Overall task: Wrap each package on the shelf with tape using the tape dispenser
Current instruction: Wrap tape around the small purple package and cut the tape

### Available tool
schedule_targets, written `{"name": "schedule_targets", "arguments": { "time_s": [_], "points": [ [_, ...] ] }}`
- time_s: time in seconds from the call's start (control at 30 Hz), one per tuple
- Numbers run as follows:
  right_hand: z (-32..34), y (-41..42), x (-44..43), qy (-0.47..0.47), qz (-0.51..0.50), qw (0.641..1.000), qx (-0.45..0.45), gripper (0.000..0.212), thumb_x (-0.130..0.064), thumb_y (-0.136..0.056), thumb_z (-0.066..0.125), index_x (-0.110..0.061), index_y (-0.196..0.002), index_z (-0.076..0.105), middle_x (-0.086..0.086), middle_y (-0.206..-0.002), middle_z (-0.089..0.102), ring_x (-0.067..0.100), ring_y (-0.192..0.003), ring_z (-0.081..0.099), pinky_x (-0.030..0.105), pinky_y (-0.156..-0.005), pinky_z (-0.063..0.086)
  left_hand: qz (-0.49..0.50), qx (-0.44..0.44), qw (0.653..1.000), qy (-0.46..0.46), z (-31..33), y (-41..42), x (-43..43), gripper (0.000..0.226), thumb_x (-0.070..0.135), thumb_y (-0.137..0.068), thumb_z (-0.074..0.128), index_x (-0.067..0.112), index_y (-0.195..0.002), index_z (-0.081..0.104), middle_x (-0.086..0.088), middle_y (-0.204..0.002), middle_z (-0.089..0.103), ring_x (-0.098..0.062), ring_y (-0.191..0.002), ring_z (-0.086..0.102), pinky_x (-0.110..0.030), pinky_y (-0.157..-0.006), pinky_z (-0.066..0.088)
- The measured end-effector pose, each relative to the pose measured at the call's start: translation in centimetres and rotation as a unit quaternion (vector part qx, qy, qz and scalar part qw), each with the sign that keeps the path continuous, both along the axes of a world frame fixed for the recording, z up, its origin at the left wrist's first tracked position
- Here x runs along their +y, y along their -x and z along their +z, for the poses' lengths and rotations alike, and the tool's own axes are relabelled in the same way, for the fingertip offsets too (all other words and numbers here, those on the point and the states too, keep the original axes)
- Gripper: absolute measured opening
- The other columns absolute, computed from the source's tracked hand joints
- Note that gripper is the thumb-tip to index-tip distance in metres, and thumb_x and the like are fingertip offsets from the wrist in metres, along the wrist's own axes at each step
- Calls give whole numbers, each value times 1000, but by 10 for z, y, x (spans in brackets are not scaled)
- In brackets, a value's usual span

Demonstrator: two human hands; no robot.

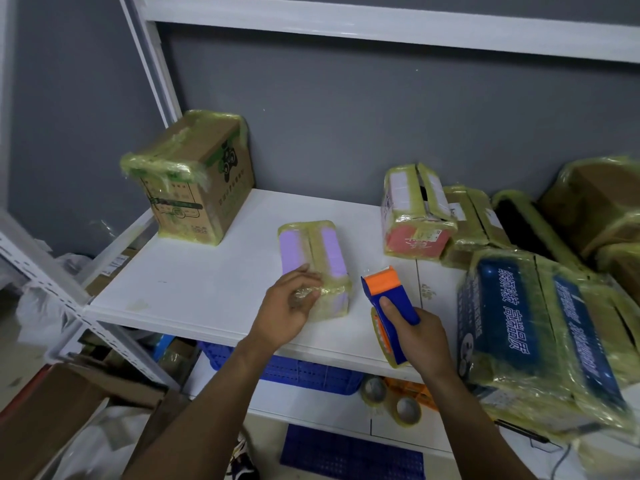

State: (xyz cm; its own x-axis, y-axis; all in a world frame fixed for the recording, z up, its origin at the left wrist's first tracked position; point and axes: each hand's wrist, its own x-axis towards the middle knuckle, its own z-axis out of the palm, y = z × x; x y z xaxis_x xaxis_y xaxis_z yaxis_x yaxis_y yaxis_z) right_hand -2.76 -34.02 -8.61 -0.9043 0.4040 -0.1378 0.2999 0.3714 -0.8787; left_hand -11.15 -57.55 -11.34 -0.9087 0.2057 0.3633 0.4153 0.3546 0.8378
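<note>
while the purple package (313, 258) lies on the shelf (207, 271), long axis running near to far, the left hand (289, 306) rests loosely bent fingers on its near end; just right, the right hand (420, 337) grips the tape dispenser (388, 299).

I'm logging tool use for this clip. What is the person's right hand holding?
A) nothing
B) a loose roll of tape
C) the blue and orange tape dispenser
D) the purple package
C: the right hand grips the blue handle of the tape dispenser, while the left hand rests on the purple package.
</note>
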Motion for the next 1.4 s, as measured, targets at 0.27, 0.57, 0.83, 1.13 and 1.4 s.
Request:
{"name": "schedule_targets", "arguments": {
  "time_s": [0.27, 0.57, 0.83, 1.13, 1.4],
  "points": [
    [23, -26, -3, -85, 105, 987, 87, 52, -73, -73, 66, -21, -74, 63, -2, -66, 63, 14, -58, 59, 24, -58, 45, 35, -103, 991, -76, 52, -36, -7, 10, 29, -96, 69, 27, -99, 79, 18, -106, 74, -2, -108, 65, -29, -101, 48],
    [30, -32, -15, -75, 225, 969, 75, 35, -57, -77, 77, -24, -82, 66, -9, -74, 69, 8, -65, 64, 17, -62, 49, -28, -300, 946, -120, 72, -61, -8, 20, 37, -91, 72, 25, -106, 78, 5, -97, 77, -15, -90, 71, -35, -92, 57],
    [33, -32, -18, -85, 247, 964, 46, 31, -51, -78, 81, -25, -86, 66, -11, -79, 71, 9, -71, 68, 20, -63, 54, -5, -207, 977, -42, 57, -67, -14, 9, 23, -96, 69, 26, -91, 76, 10, -87, 75, -8, -87, 68, -22, -82, 54],
    [44, -26, -26, -119, 262, 958, 6, 40, -61, -73, 82, -26, -80, 65, -9, -73, 68, 11, -65, 64, 23, -61, 50, 13, -201, 977, -64, 56, -61, -26, 9, 18, -92, 73, 22, -86, 79, 8, -81, 76, -1, -74, 65, -11, -71, 47],
    [57, -17, -13, -207, 236, 949, -20, 66, -89, -60, 66, -24, -75, 64, -13, -72, 67, 7, -64, 65, 32, -65, 57, 111, -180, 974, -79, 62, -38, -79, 10, 11, -92, 72, 16, -87, 79, 8, -86, 77, 2, -77, 67, -9, -76, 48]
  ]
}}
